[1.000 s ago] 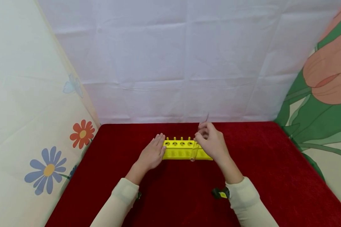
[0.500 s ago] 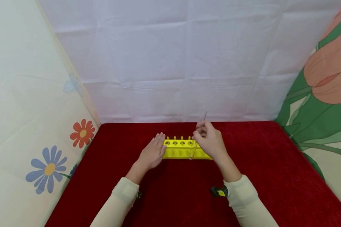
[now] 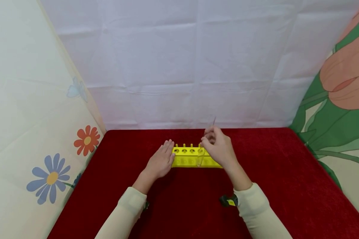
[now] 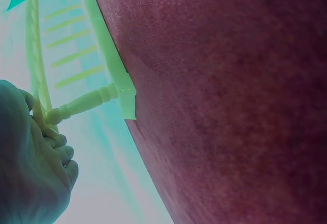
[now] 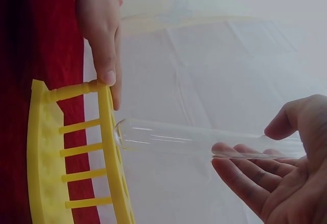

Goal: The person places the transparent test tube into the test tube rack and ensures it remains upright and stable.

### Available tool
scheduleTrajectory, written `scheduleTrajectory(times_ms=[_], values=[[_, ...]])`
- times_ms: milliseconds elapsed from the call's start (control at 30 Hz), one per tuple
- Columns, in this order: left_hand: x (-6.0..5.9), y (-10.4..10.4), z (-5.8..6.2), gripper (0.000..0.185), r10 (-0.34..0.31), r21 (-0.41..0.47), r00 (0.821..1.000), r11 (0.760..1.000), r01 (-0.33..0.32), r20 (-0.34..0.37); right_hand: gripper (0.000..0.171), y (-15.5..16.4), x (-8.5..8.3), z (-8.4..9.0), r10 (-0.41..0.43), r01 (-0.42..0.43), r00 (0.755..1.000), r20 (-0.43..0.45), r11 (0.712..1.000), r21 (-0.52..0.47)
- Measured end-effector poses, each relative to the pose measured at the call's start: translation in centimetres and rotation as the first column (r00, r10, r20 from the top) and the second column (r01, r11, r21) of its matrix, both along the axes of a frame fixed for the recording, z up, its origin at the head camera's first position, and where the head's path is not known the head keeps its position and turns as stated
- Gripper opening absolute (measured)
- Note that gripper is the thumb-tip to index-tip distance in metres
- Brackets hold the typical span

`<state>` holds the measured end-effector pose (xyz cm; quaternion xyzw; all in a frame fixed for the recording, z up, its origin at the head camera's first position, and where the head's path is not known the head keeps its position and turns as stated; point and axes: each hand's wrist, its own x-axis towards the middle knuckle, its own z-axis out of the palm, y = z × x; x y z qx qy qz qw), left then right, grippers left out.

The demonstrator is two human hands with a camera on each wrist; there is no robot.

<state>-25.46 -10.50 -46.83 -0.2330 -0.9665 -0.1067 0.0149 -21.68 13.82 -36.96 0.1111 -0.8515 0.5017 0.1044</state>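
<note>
Floral curtain (image 3: 52, 176) far left. Left hand (image 3: 160, 162) flat, fingers straight, pressed against left end of yellow rack (image 3: 186, 158) on red cloth (image 3: 287, 186). Right hand (image 3: 219, 149) over rack's right part, hiding that end; fingers pinching clear test tube (image 5: 204, 140), rounded tip at rack's top holes. Small black-yellow gadget (image 3: 228, 201) beside right sleeve.

Head view is bright, evenly lit and sharp, with soft shadows and wide-angle bending at the edges. Left wrist view has a cyan-green cast and slight blur. Right wrist view is bright, its pale background nearly washed out.
</note>
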Motion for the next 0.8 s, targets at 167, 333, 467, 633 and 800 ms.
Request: scheduleTrajectory(times_ms=[167,333,467,633,800], values=[[0.0,0.0,0.1,0.058,-0.003,-0.012,1.0,1.0,0.003,-0.004,0.019,-0.2,0.0,-0.1,0.013,-0.013,1.0,-0.003,1.0,-0.01],[0.1,0.1,0.2,0.057,0.002,0.003,1.0,1.0,-0.002,0.0,0.019,-0.5,-0.1,0.0,0.019,-0.019,1.0,-0.006,1.0,-0.025],[0.2,0.1,0.2,0.058,0.007,-0.006,1.0,1.0,-0.007,0.004,0.018,-0.6,0.0,0.2,0.018,-0.019,1.0,-0.014,0.999,-0.029],[0.1,0.1,0.2,0.057,0.003,0.0,1.0,1.0,-0.003,-0.011,0.017,-0.8,-0.1,0.2,0.02,-0.021,1.0,-0.022,0.999,-0.041],[0.2,0.0,0.2,0.057,0.0,-0.004,1.0,1.0,0.0,-0.014,0.016,-1.1,-0.4,0.1,0.02,-0.021,0.999,-0.029,0.999,-0.05]])
